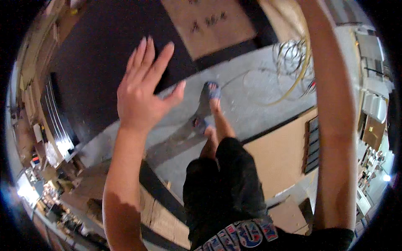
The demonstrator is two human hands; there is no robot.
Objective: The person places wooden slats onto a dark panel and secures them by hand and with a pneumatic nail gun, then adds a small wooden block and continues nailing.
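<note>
My left hand is spread over the edge of a large dark panel, fingers apart and thumb out to the side, with nothing in it. Whether the fingertips touch the panel I cannot tell. A piece of brown cardboard with handwriting on it lies on the panel, right of that hand. Along the right side my other arm reaches up past the top edge, so my right hand is out of sight. Beside this forearm a yellowish hose curves down toward the floor.
Loosely coiled thin tubing lies on the grey concrete floor at the right. Behind my legs are a tan board with a dark edge and a black slatted piece. Stacked flat cardboard stands at far left.
</note>
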